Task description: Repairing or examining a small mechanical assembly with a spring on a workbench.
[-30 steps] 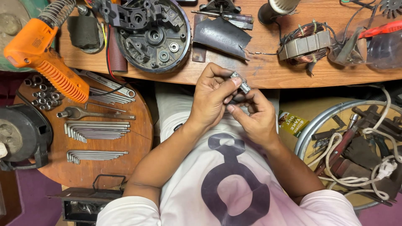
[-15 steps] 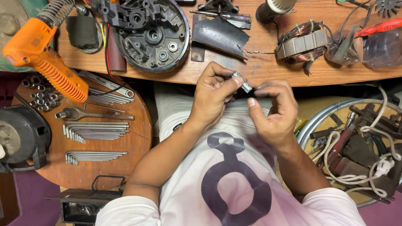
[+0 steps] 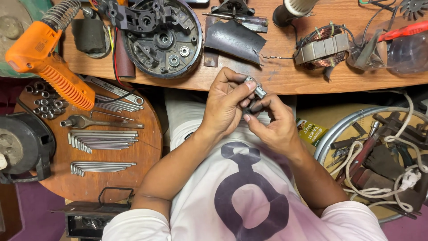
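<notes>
My left hand [image 3: 227,105] pinches a small metal cylinder [image 3: 255,87] just off the wooden bench [image 3: 276,71] edge while my right hand [image 3: 274,125] grips its lower end, so I judge the fiddling unfinished, with the open motor housing [image 3: 162,38] untouched.

Two hands are counted, a left hand [image 3: 226,105] and a right hand [image 3: 273,127], with one small metal cylinder [image 3: 255,87] held between them. One orange heat gun [image 3: 49,62], one round motor housing [image 3: 161,36] and one copper-wound stator [image 3: 322,48] are seen. Two sets of hex keys [image 3: 101,139] are laid out (the sockets are too small to count).
</notes>
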